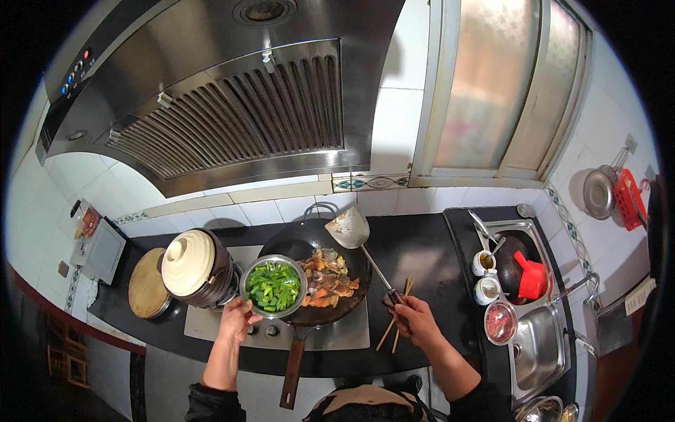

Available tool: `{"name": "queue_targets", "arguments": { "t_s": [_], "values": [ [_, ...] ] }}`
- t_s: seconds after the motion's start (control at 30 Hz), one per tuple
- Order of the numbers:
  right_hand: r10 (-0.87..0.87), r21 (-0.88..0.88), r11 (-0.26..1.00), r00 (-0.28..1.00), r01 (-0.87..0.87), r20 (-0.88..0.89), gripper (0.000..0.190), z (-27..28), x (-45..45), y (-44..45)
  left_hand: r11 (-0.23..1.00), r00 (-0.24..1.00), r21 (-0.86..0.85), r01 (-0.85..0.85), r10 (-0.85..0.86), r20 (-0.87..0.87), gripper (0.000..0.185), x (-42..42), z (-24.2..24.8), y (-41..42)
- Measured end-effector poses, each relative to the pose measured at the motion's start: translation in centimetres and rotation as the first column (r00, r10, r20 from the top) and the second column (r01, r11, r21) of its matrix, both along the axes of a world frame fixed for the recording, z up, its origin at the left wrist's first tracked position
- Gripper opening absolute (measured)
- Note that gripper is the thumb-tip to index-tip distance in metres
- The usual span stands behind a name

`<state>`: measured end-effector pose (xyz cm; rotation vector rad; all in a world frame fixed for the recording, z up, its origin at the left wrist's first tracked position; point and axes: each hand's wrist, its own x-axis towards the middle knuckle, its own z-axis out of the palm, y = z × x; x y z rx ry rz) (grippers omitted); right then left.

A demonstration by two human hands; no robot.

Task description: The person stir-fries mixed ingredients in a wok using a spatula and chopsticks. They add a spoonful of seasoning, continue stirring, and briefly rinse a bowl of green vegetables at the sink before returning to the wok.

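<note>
My left hand (237,319) grips the rim of a steel bowl (300,303) filled with chopped green vegetables (273,286). That bowl is above the left side of a dark wok (308,237), overlapping it in view. Browned and orange pieces of food (329,277) lie in the wok, whose wooden handle (292,372) points toward me. In my right hand (419,319) is the dark handle of a metal wok spatula (350,227). Its blade, smeared with residue, is raised over the wok's far right edge. Chopsticks (395,329) rest on the dark counter beside my right hand.
A brown pot with a cream lid (187,264) stands left of the wok on the gas stove (343,335), beside a round wooden board (147,285). Rightward are white condiment jars (484,264), a bowl of pinkish food (500,323), a red ladle (532,279) and the sink (538,348). A range hood (221,116) overhangs.
</note>
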<state>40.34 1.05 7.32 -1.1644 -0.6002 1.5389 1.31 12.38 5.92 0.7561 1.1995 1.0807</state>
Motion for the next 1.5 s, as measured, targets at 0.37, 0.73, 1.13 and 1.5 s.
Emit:
{"name": "queue_targets", "arguments": {
  "t_s": [0.37, 0.73, 1.13, 1.5],
  "values": [
    [-0.069, -0.015, 0.997, 0.995, 0.07, 0.071, 0.007, 1.3, -0.9, -3.2, 0.921, 0.54, 0.111, 0.374, -0.119, -0.833, 0.013, 4.4, -3.4, 9.7],
    [0.005, -0.033, 0.999, 0.97, 0.003, 0.243, 0.012, -0.3, -1.4, -2.8, 0.49, -0.16, 0.207, 0.847, 0.605, -0.78, 0.015, 6.5, -1.1, 7.7],
    [0.082, 0.021, 0.986, 0.595, -0.164, 0.799, 0.036, -0.6, -1.1, -1.6, 0.921, 0.851, 0.388, 0.036, 0.175, -0.495, 0.012, 4.0, 1.2, 4.8],
    [0.012, 0.096, 0.977, 0.494, -0.192, 0.869, 0.036, -2.2, -2.5, -0.4, 0.963, 0.988, 0.259, -0.071, 0.104, -0.115, 0.013, 1.1, 2.3, 2.0]
  ]
}}
